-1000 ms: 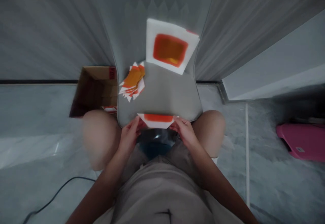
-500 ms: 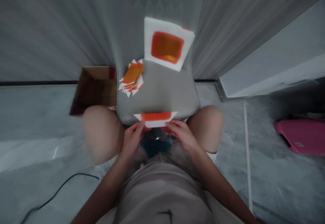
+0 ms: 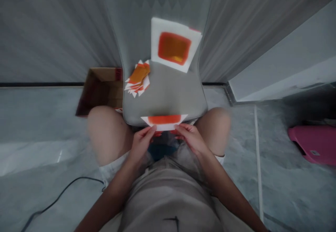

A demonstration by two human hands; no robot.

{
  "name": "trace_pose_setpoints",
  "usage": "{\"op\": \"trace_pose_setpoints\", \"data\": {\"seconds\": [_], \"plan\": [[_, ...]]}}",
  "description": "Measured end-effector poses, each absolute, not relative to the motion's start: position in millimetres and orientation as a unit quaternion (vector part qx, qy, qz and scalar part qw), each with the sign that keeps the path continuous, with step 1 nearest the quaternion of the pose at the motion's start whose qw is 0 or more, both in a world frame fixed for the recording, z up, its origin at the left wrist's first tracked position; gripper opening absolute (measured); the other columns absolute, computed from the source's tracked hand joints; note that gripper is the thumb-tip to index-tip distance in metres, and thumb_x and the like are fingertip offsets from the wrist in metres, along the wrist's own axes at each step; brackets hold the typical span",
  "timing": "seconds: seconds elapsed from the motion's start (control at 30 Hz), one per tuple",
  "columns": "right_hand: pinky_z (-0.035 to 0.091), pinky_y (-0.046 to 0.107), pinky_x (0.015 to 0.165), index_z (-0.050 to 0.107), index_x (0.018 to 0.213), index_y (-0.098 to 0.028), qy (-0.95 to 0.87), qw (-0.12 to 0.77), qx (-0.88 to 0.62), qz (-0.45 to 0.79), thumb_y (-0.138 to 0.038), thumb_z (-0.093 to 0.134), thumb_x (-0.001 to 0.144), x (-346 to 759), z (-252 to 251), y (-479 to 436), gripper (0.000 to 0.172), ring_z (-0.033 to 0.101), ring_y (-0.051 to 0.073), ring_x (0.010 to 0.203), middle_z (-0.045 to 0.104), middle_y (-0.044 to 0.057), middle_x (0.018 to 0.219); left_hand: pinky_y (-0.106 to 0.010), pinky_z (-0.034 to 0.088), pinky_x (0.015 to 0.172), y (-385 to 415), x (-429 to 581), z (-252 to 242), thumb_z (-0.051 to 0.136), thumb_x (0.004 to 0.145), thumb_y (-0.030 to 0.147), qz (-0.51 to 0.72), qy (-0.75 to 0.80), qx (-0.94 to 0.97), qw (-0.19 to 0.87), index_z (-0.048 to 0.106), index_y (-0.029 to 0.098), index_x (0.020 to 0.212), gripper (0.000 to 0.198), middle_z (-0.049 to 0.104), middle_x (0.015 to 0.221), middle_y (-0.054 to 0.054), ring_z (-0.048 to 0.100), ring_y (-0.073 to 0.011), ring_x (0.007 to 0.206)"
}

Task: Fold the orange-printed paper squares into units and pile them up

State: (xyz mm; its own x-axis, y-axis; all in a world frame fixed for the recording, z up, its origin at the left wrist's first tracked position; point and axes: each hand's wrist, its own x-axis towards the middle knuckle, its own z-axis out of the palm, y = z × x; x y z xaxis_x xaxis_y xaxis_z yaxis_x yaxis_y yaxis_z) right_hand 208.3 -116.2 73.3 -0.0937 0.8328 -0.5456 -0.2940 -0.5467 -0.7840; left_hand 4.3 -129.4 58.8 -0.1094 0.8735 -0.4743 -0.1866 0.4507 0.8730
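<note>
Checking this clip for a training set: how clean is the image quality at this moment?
In the head view, the wide lens bends the grey pleated fabric inward toward the middle; the whole image is soft, so the edges of the folded paper look slightly blurred; the light is dim and flat, with a pale sheen on the floor at lower left.

The camera is riding on the person's head, looking forward and steeply down over their own body. From up there, it is peering closely at the left hand (image 3: 140, 146) and right hand (image 3: 190, 139) at lower center, with the left knee (image 3: 107, 134) and right knee (image 3: 214, 130) on either side. It is also taking in the chair seat (image 3: 165, 95) at center, the gray curtain (image 3: 52, 32) across the upper frame, and the floor (image 3: 288, 197) at lower right.
</note>
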Motion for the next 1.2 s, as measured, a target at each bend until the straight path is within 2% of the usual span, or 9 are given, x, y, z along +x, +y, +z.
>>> {"op": "trace_pose_setpoints", "data": {"seconds": [0.17,0.33,0.47,0.57,0.7,0.87,0.97,1.07,1.2], "plan": [[0.058,0.028,0.063,0.079,0.085,-0.025,-0.213,0.437,-0.545,0.683,-0.059,0.095,0.063,215,68,-109,0.044,0.077,0.021,0.081,0.081,0.004,0.085,-0.027,0.046,0.064,-125,15,57,0.086,0.071,0.068,0.453,0.590,0.279,0.608,0.082,0.021,0.085,0.050,0.080,0.085,-0.008,0.073,-0.0213,0.079],[0.048,0.024,0.052,0.078,0.086,-0.024,-0.253,0.447,-0.561,0.649,-0.059,0.091,0.068,227,70,-99,0.042,0.072,0.019,0.074,0.079,0.004,0.084,-0.029,0.046,0.063,-114,13,51,0.083,0.073,0.069,0.438,0.592,0.333,0.589,0.080,0.019,0.085,0.051,0.078,0.082,-0.008,0.070,-0.0206,0.074],[0.044,0.027,0.054,0.076,0.084,-0.024,-0.317,0.456,-0.595,0.582,-0.063,0.080,0.077,227,62,-78,0.040,0.066,0.018,0.068,0.074,0.003,0.078,-0.028,0.048,0.069,-92,4,46,0.079,0.082,0.062,0.504,0.651,0.393,0.409,0.075,0.021,0.108,0.049,0.072,0.089,-0.004,0.063,-0.0166,0.075],[0.047,0.030,0.062,0.075,0.083,-0.024,-0.387,0.456,-0.635,0.488,-0.066,0.069,0.083,226,43,-54,0.042,0.064,0.020,0.070,0.070,0.002,0.074,-0.036,0.052,0.093,-70,3,40,0.065,0.097,0.054,0.467,0.654,0.545,0.239,0.069,0.020,0.132,0.049,0.069,0.116,-0.011,0.065,-0.0234,0.104],[0.050,0.033,0.072,0.076,0.100,-0.023,-0.444,0.454,-0.654,0.410,-0.064,0.061,0.090,228,18,-36,0.044,0.065,0.021,0.070,0.071,0.002,0.077,-0.050,0.035,0.124,-49,13,26,0.049,0.106,0.042,0.325,0.538,0.765,0.137,0.063,0.020,0.147,0.048,0.057,0.154,-0.016,0.046,-0.0324,0.148],[0.054,0.045,0.098,0.070,0.131,-0.020,-0.535,0.423,-0.703,0.199,-0.048,0.051,0.101,238,17,-38,0.045,0.068,0.029,0.104,0.072,0.015,0.113,-0.056,0.018,0.132,-46,24,11,0.047,0.107,0.043,0.223,0.481,0.841,0.114,0.042,0.022,0.164,0.061,0.042,0.168,-0.012,0.034,-0.0342,0.159],[0.044,0.053,0.116,0.059,0.148,-0.015,-0.614,0.367,-0.689,0.114,-0.038,0.038,0.107,230,24,-40,0.051,0.056,0.034,0.135,0.061,0.022,0.143,-0.058,0.014,0.133,-49,23,8,0.049,0.106,0.046,0.206,0.471,0.851,0.104,0.031,0.018,0.168,0.071,0.034,0.171,-0.014,0.028,-0.0356,0.162],[0.029,0.055,0.129,0.046,0.161,-0.018,-0.751,0.263,-0.593,0.123,-0.038,0.034,0.110,212,26,-40,0.056,0.039,0.032,0.154,0.048,0.016,0.163,-0.057,0.012,0.133,-50,21,8,0.049,0.105,0.045,0.197,0.457,0.862,0.095,0.026,0.014,0.169,0.075,0.032,0.172,-0.015,0.027,-0.0346,0.162],[0.014,0.053,0.135,0.033,0.167,-0.015,-0.837,0.169,-0.499,0.147,-0.049,0.035,0.110,206,18,-38,0.066,0.025,0.028,0.163,0.036,0.013,0.172,-0.055,0.011,0.134,-50,18,8,0.051,0.102,0.044,0.184,0.448,0.870,0.089,0.026,0.011,0.169,0.079,0.032,0.172,-0.017,0.026,-0.0341,0.162]]}}
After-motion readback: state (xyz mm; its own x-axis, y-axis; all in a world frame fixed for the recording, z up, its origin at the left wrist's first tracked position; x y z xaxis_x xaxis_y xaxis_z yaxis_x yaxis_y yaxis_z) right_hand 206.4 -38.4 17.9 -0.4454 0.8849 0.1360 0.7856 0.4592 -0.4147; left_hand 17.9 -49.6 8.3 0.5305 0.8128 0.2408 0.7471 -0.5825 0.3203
